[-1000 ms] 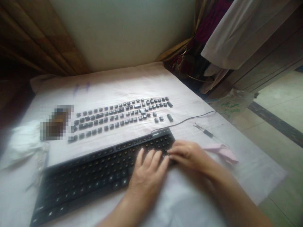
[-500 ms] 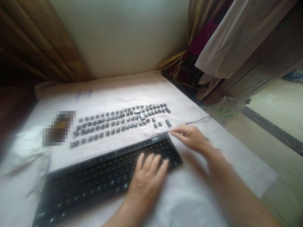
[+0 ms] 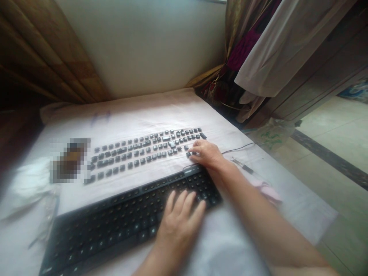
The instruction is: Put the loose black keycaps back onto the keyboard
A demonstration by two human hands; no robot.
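Observation:
A black keyboard (image 3: 115,214) lies at an angle on the white cloth, many of its key places without caps. Over its right part rests my left hand (image 3: 179,218), fingers spread and holding nothing. Beyond the keyboard's upper right corner, my right hand (image 3: 208,153) reaches into the loose black keycaps (image 3: 143,152), which lie in rough rows. Its thumb and fingers close around a keycap (image 3: 188,154) at the near right end of the rows. The hand hides some of the caps near it.
A dark cable (image 3: 238,147) runs off to the right. A thin tool with a dark handle (image 3: 243,165) and a pink cloth (image 3: 268,191) lie beside my right forearm. A white bag (image 3: 25,188) and a blurred-out item (image 3: 71,159) are at left. Clothes (image 3: 267,57) hang at right.
My right hand has moved left and away from me, from the keyboard's corner to the loose keycaps. The tool and pink cloth are now uncovered. My left hand stays on the keyboard.

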